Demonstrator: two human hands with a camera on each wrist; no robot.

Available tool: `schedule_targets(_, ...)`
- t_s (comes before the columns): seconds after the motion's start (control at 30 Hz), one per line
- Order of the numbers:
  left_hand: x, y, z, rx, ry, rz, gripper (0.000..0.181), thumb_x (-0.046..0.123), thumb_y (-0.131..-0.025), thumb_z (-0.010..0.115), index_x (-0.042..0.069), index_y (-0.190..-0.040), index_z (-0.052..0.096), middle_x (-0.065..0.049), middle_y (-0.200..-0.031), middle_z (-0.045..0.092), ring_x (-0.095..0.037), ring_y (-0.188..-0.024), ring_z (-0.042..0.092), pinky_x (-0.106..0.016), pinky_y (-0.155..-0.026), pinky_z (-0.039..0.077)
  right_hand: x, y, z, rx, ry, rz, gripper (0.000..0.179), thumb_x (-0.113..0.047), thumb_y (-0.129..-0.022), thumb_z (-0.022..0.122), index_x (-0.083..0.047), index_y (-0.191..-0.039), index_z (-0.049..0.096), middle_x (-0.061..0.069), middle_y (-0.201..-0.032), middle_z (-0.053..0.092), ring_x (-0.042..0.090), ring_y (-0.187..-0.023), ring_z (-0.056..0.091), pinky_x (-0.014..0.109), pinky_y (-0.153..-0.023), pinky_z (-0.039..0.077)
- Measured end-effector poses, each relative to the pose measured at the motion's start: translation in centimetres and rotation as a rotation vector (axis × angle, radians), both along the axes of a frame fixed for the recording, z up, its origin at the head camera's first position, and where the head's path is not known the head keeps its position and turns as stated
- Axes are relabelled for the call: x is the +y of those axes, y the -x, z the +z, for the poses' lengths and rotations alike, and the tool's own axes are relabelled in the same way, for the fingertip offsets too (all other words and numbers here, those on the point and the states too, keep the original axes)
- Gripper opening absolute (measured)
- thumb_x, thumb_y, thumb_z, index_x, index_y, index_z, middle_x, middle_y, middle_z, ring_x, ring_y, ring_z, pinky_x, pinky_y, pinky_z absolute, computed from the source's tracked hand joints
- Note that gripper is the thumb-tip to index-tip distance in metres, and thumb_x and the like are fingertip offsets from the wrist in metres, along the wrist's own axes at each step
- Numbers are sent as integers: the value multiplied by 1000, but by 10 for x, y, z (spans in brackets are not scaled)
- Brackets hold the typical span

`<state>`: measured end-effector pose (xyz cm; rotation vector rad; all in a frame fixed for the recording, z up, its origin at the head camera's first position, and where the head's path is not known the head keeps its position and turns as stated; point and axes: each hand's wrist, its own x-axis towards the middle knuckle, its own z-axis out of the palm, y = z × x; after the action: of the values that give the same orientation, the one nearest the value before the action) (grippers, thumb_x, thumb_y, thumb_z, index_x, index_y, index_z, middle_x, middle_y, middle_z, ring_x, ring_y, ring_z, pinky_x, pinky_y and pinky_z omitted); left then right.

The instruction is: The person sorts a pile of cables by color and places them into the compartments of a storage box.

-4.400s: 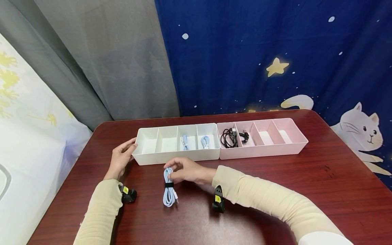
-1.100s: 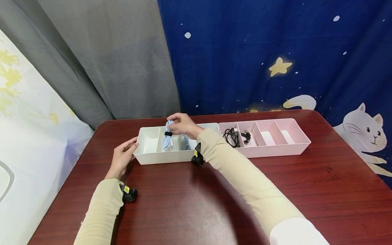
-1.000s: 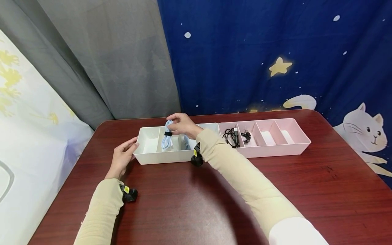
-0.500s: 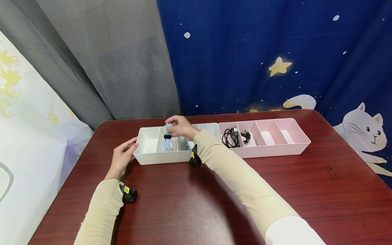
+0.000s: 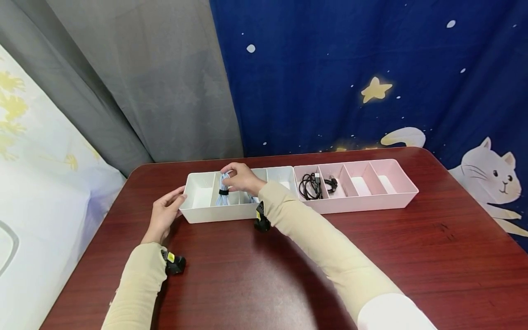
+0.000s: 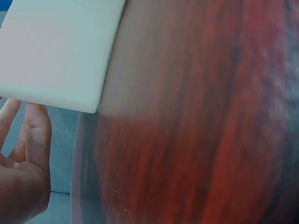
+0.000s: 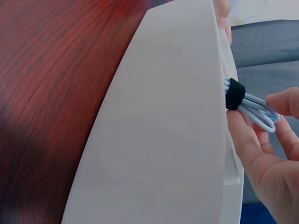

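My right hand pinches a coiled light-blue charging cable by its upper loop, with a black strap round the middle. The coil's lower part is down inside the second compartment from the left of a white divided box, its end hidden by the front wall in the right wrist view. Another blue cable lies one compartment to the right, mostly covered by my hand. At the box's left end, my left hand rests its fingertips against the wall; in the left wrist view its fingers reach up to the box's edge.
A pink divided box stands end to end with the white one. In it lie a coiled black cable and a smaller black one. Both boxes sit on a reddish-brown table, with a blue curtain behind.
My right hand has lifted the blue cable from in front of the white box, carried it over the second compartment and lowered it in. The left hand has stayed at the box's end.
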<state>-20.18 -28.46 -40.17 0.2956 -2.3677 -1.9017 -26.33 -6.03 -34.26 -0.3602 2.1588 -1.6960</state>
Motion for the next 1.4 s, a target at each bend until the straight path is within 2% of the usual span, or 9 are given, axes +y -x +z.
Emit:
schedule_targets(0.43,1,0,0,-18,25,9,48,35,-85,59,14,-127,50,11,-95,55,-2,-77,53,-17,-62,46,-3,-3,-5,-3,-23,5,31,2,-81,58,-1,-112,54,9,-97,47,17,-81,53,27,-66,50)
schedule_targets(0.87,2,0,-1,-17,7,15,47,32,-84,60,15,-127,51,13,-94,56,-2,-76,52,-17,-61,45,-8,-8,-6,2,-33,23,30,5,-79,57,-2,-109,55,9,-95,49,16,-78,51,27,-66,49)
schedule_targets(1.17,2,1,-2,-14,41,22,46,34,-85,59,16,-127,51,11,-95,55,-2,-77,52,-17,-62,45,-11,-11,-5,33,-59,56,31,6,-80,56,0,-111,54,12,-96,52,18,-81,53,30,-69,49)
schedule_targets(1.4,1,2,-2,-14,49,27,47,35,-85,58,16,-127,51,11,-95,55,-3,-77,52,-17,-61,45,-14,-10,-7,37,-72,60,31,4,-80,59,-1,-110,55,10,-94,51,16,-79,52,26,-65,49)
